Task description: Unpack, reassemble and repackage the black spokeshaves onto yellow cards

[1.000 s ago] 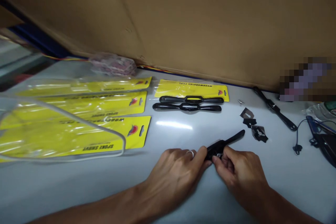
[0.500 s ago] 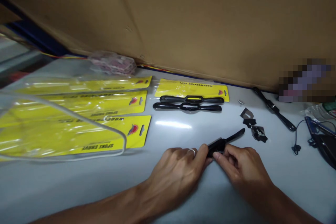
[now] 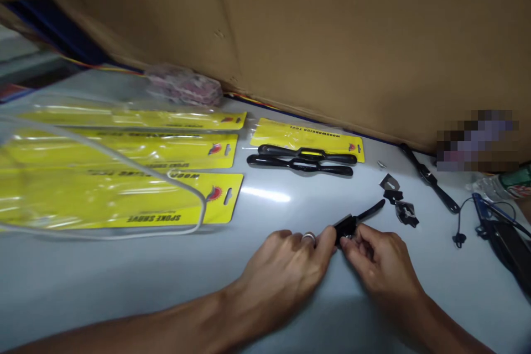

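A black spokeshave [image 3: 346,225] is tilted just above or on the table, one handle pointing away to the right. My left hand [image 3: 286,265], with a ring on one finger, is wrapped round its near handle, which the fingers hide. At the spokeshave's middle, the thumb and forefinger of my right hand [image 3: 384,260] are closed on a small shiny metal piece [image 3: 349,237], mostly covered. Beyond the hands lie a loose blade [image 3: 389,181], a black cap plate [image 3: 392,195], another blade and cap [image 3: 406,213], and a small screw [image 3: 381,164].
Two spokeshave bodies [image 3: 301,165] lie beside a yellow card [image 3: 290,133], and another spokeshave [image 3: 429,177] lies at right. Yellow spoke shave packs [image 3: 207,210] and a white cable [image 3: 194,191] cover the left. Cardboard [image 3: 311,38] walls the back; a black pouch-like object [image 3: 506,249] sits far right.
The view has shifted a little. Both hands keep their hold on the spokeshave, and the right fingers have moved slightly at its middle, where a shiny bit now shows.
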`<action>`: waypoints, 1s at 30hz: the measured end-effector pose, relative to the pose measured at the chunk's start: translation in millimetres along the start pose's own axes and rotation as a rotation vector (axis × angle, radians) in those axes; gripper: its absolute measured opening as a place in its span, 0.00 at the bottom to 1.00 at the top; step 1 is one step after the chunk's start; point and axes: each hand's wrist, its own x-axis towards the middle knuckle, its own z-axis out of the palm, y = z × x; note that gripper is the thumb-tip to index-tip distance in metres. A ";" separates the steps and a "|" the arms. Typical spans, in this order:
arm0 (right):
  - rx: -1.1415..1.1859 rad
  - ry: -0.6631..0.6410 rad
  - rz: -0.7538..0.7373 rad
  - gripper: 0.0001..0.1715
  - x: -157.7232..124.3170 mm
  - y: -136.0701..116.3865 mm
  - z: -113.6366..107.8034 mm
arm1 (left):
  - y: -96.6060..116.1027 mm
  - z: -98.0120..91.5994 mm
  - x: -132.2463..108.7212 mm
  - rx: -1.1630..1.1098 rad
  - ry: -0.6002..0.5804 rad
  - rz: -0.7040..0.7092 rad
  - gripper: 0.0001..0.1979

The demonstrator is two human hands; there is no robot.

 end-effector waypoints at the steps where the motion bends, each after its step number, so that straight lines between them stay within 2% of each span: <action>1: 0.002 0.014 -0.018 0.18 0.1 0.9 1.8 | 0.2 -0.5 0.8 -0.005 -0.022 -0.003 0.09; 5: -0.023 0.064 -0.161 0.15 -1.8 5.9 6.8 | -1.5 3.2 1.2 -0.025 0.021 -0.028 0.05; 9: -0.053 0.044 -0.357 0.17 -3.3 12.8 -3.5 | -6.9 10.0 -1.5 -0.070 0.119 -0.036 0.03; 11: -0.076 0.116 -0.484 0.17 -0.1 19.6 -15.1 | -10.6 11.9 -2.6 -0.079 0.156 -0.036 0.04; 13: -0.163 0.248 -0.604 0.11 5.8 28.6 -27.4 | -15.0 12.3 -2.7 -0.083 0.175 -0.007 0.05; 14: -0.219 0.285 -0.648 0.08 9.2 33.3 -32.6 | -17.4 12.0 -2.4 -0.087 0.175 0.015 0.06; 15: -0.272 0.282 -0.679 0.09 12.4 37.7 -36.6 | -20.0 11.6 -2.0 -0.093 0.173 0.038 0.07; 17: -0.336 0.187 -0.715 0.14 17.4 44.6 -40.8 | -25.4 10.6 -0.8 -0.099 0.167 0.073 0.09; 20: -0.365 0.108 -0.756 0.11 20.4 48.8 -39.6 | -32.7 9.2 0.8 -0.102 0.179 0.109 0.12; 25: -0.379 0.178 -0.878 0.14 19.4 45.4 -34.4 | -40.1 6.7 2.0 -0.153 0.165 0.162 0.16; 30: -0.395 0.209 -0.905 0.15 19.6 41.9 -31.6 | -42.4 7.3 2.6 -0.151 0.179 0.161 0.20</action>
